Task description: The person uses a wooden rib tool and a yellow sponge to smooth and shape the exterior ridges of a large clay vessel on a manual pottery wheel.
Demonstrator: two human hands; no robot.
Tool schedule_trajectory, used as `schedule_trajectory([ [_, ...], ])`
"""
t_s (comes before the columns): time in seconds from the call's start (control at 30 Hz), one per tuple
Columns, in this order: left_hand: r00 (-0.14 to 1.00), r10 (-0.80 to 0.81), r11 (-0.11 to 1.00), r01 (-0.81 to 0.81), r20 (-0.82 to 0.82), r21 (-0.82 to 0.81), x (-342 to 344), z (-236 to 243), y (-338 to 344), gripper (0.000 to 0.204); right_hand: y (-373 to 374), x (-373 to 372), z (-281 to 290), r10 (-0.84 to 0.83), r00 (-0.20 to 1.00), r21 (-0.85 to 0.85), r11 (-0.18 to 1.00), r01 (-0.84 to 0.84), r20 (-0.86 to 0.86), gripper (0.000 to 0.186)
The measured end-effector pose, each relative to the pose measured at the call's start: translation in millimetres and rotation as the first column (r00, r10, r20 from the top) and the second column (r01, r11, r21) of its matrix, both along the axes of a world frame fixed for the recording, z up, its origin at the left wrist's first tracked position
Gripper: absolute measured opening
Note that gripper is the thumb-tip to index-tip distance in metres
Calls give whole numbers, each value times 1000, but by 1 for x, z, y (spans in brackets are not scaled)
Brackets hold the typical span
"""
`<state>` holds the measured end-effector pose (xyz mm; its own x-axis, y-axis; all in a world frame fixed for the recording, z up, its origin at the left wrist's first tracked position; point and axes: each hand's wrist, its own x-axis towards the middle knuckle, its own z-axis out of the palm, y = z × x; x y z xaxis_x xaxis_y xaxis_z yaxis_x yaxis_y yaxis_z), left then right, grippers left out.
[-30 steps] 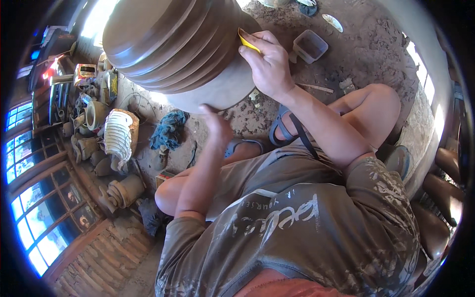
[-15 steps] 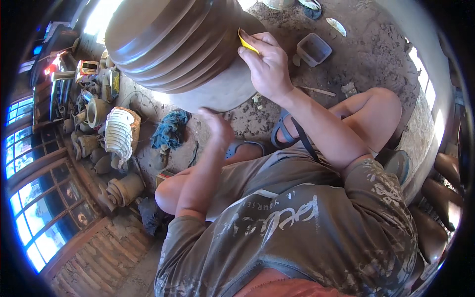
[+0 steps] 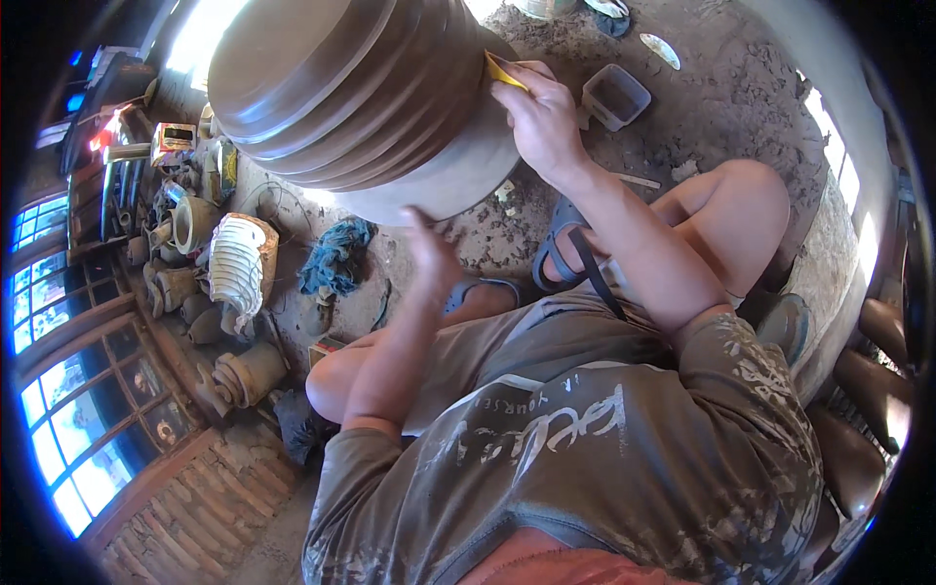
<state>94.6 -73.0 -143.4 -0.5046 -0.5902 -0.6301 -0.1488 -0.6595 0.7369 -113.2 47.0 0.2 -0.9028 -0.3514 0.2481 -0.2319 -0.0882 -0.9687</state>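
A large brown clay pot [image 3: 341, 88] with raised rings around its wall stands on a pale grey round wheel [image 3: 429, 185]. My right hand [image 3: 542, 112] pinches a thin yellow scraper [image 3: 502, 73], its edge against the right side of the pot's wall. My left hand [image 3: 432, 255] is at the near rim of the wheel, fingers stretched out and holding nothing; whether it touches the rim is hard to tell.
A square plastic tub [image 3: 616, 97] sits on the muddy floor at the right. Left of my legs lie a crumpled blue-green cloth [image 3: 334, 255] and a white ridged piece [image 3: 240, 261]. Several small clay pots [image 3: 195, 222] crowd the left beside the windows.
My right hand and the yellow scraper have shifted slightly right and a little down along the pot. My left hand has turned a little at the wheel's rim.
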Motion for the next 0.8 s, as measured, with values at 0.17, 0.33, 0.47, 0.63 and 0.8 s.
schedule_trajectory([
  [0.17,996,-41,989,28,83,145,-5,39,24,94,-1,-2,-7,2,1000,-1,1000,-2,-30,32],
  [0.33,947,317,948,-317,-47,-1,-7,41,-98,78,-3,-2,-9,-7,998,13,1000,8,-66,31],
  [0.47,980,150,988,-144,134,-56,-19,35,-3,69,-8,-5,-7,-40,985,35,998,47,-166,30],
  [0.63,975,-218,956,203,49,210,-3,31,47,77,-9,7,-2,0,990,41,999,6,-142,31],
  [0.8,957,277,957,-265,89,-121,-7,45,-76,86,-9,15,3,-2,988,36,999,7,-153,33],
])
